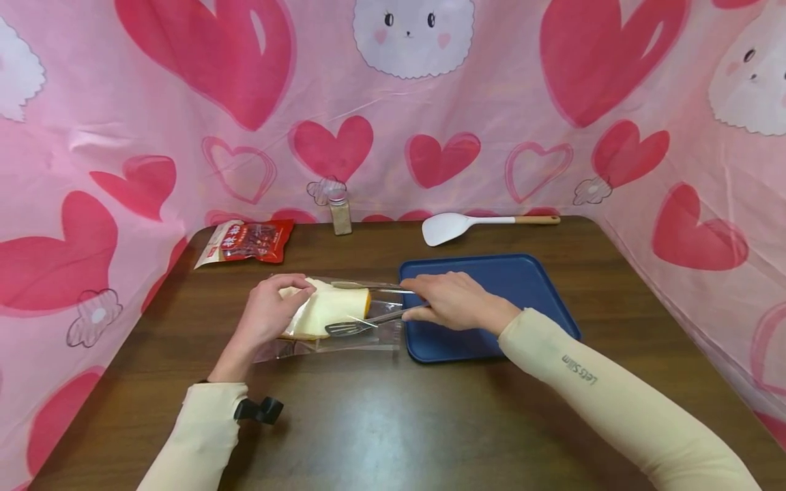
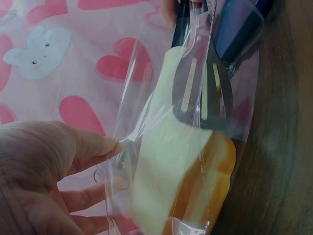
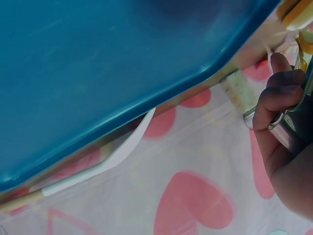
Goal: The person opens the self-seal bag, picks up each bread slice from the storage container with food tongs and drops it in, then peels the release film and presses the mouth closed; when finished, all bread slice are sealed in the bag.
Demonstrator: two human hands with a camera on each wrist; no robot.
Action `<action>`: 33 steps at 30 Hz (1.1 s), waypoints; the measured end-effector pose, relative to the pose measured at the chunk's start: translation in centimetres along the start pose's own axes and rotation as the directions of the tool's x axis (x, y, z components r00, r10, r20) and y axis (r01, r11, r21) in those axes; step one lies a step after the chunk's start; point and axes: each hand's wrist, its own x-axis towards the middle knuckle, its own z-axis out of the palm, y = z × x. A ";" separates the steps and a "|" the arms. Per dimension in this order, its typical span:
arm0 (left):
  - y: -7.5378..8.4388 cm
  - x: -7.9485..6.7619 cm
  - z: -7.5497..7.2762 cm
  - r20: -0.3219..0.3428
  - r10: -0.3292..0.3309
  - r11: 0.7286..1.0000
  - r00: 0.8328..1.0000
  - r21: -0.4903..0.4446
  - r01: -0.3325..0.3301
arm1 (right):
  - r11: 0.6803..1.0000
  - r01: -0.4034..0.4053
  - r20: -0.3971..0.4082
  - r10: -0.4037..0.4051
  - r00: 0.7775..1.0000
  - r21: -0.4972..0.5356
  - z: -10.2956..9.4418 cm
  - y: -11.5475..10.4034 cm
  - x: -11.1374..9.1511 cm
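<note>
Sliced bread (image 1: 334,303) lies in a clear plastic bag (image 1: 383,339) left of the blue tray. My left hand (image 1: 270,310) pinches the bag's film between thumb and fingertips, beside the bread; the left wrist view shows this hand (image 2: 39,176) at the film's edge. With my right hand (image 1: 457,300) I grip metal tongs (image 1: 346,329), which reach left into the bag. Their slotted heads (image 2: 188,93) are spread at the bread, one on the near side and one on the far side. In the right wrist view, curled fingers (image 3: 281,98) wrap the tongs' handle.
The blue tray (image 1: 491,273) sits under and beyond my right forearm. Behind it lies a white spatula (image 1: 451,226) with a wooden handle. A small shaker jar (image 1: 340,217) and a red-and-white food packet (image 1: 248,241) stand along the back, before the pink heart-patterned cloth (image 1: 381,95).
</note>
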 end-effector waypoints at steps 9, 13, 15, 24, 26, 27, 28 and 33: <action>0.1 0.1 0.3 -0.014 0.010 1.000 1.000 0.019 -0.009 | 1.000 0.018 -0.015 -0.018 1.000 0.009 0.9 -0.8 0.7; 0.3 0.0 0.2 -0.011 -0.009 1.000 1.000 0.014 0.009 | 1.000 0.006 -0.017 -0.006 1.000 0.018 1.2 -0.9 1.0; 0.4 0.0 0.2 -0.008 -0.012 1.000 1.000 0.013 0.012 | 1.000 0.005 -0.018 -0.005 1.000 0.013 1.3 -1.0 1.3; 0.8 -0.1 0.1 -0.023 -0.004 1.000 1.000 0.012 0.004 | 1.000 -0.003 -0.008 0.003 1.000 0.004 1.5 -1.7 2.3; 0.8 -0.1 0.1 -0.019 -0.015 1.000 1.000 0.012 0.015 | 1.000 -0.012 0.003 0.012 1.000 0.006 1.6 -1.7 2.4; 0.8 -0.1 0.0 -0.014 -0.023 1.000 1.000 0.011 0.023 | 1.000 -0.015 0.008 0.015 1.000 0.009 1.6 -1.7 2.5; 0.8 -0.1 0.0 -0.009 -0.030 0.999 1.000 0.009 0.030 | 1.000 -0.018 0.013 0.018 1.000 0.013 1.7 -1.7 2.5; 0.9 -0.2 -0.1 0.000 -0.040 0.999 0.999 0.011 0.040 | 0.999 -0.021 0.031 0.020 0.999 0.039 1.7 -1.7 2.9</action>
